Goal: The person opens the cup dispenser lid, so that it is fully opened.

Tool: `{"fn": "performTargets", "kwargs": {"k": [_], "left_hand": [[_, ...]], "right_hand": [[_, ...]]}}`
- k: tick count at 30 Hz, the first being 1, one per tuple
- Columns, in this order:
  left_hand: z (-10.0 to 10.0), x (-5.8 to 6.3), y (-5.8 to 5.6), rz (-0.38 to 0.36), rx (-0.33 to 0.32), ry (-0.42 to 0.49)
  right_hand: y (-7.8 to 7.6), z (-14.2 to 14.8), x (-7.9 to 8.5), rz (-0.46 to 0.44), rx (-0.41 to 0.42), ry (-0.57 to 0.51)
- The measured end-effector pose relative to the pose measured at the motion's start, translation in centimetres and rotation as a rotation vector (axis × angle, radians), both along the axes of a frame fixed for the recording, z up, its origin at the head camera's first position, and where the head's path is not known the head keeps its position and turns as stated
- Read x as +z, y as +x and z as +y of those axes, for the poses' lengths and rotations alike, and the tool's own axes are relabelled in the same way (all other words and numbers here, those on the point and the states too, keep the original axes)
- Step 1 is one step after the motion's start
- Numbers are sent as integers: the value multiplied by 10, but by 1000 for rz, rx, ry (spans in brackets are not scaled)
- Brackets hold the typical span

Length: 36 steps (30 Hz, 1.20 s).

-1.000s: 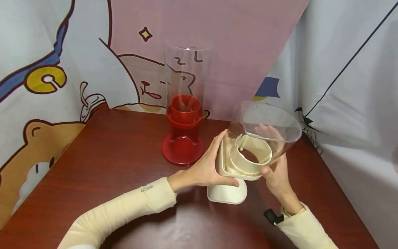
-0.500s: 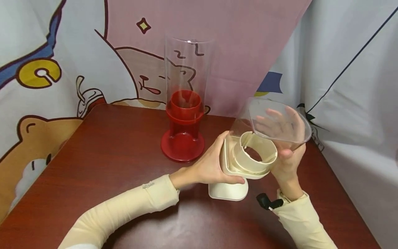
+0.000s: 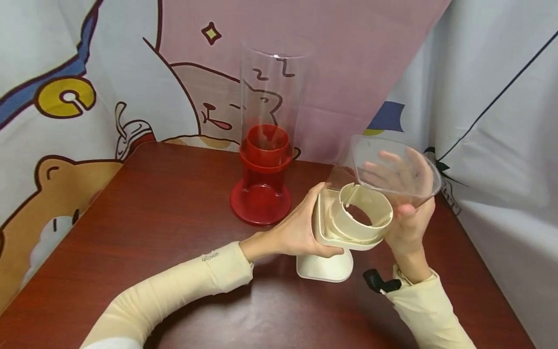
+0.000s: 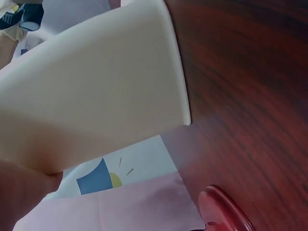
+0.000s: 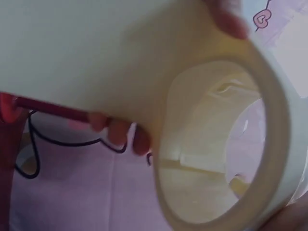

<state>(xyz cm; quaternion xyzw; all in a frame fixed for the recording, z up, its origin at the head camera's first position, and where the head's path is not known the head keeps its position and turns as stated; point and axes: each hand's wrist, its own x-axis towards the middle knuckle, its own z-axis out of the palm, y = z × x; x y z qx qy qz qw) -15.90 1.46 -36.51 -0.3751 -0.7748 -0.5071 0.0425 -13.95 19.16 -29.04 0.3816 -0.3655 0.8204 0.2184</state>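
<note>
My left hand [image 3: 301, 228] grips the cream upper body of a dispenser stand [image 3: 324, 266], with the thumb on its near side. The stand leans to the right; whether its foot touches the table is unclear. A round collar [image 3: 362, 215] rises from its top. Above the collar slants a clear plastic container [image 3: 392, 167]. My right hand [image 3: 407, 203] lies at the container's right side, its spread fingers visible through the plastic. In the right wrist view, a round opening shows in the cream body [image 5: 96, 53], with left fingers [image 5: 118, 131] beneath it.
A red dispenser stand [image 3: 261, 198] with a tall clear cylinder [image 3: 272, 92] stands upright behind the left hand on the brown table [image 3: 174, 194]. Printed cloth [image 3: 340, 72] hangs behind the table. A black fitting [image 3: 381, 281] sits at the right wrist.
My right hand has shifted right and its thumb has come off the cream collar area. The container has tilted slightly further right. My left hand keeps its grip.
</note>
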Motion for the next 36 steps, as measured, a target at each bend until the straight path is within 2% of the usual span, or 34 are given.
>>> {"fn": "performTargets", "kwargs": {"k": [5, 12, 14, 17, 22, 25, 27, 33, 35, 36], "left_hand": [[0, 0, -1, 5, -23, -1], [2, 2, -2, -6, -44, 6], [2, 2, -2, -6, -52, 14], [2, 1, -3, 2, -52, 26], [0, 0, -3, 37, -26, -8], [-1, 0, -3, 49, -17, -15], [-1, 0, -3, 44, -17, -6], [1, 0, -3, 42, -61, 2], [1, 0, -4, 48, -74, 2], [1, 0, -4, 47, -69, -5]], "right_hand": [[2, 1, 1, -35, -57, 31], [0, 3, -1, 70, 28, -87], [0, 3, 0, 75, 32, -85], [1, 2, 3, 40, -3, -31], [0, 3, 7, -18, -75, 98], [-2, 4, 8, -37, -80, 113], [-3, 4, 6, -41, -71, 76], [-3, 3, -3, 94, 27, -107], [0, 2, -1, 121, 4, -85], [1, 1, 0, 121, -38, -51]]}}
